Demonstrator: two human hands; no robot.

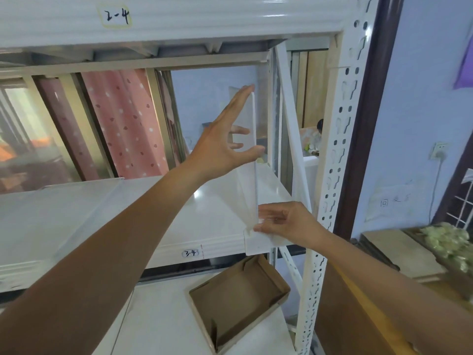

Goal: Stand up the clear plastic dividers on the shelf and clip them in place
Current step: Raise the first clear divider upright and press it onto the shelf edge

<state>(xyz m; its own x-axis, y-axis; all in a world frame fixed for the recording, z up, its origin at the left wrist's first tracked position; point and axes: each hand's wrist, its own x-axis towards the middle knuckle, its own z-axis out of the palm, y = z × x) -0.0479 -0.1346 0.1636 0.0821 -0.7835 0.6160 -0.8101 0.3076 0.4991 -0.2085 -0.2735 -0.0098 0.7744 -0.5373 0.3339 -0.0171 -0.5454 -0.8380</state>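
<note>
Divider (253, 180) upright: left hand (222, 147) holds edge, right hand (289, 224) pinches base.

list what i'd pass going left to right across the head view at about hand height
pink dotted curtain → left hand → clear divider standing on edge → right hand → white perforated rack post → wall socket

Pale blue wall (414, 98), pink dotted curtain (125, 124), wall socket (439, 149), dark door frame (371, 111).
</note>
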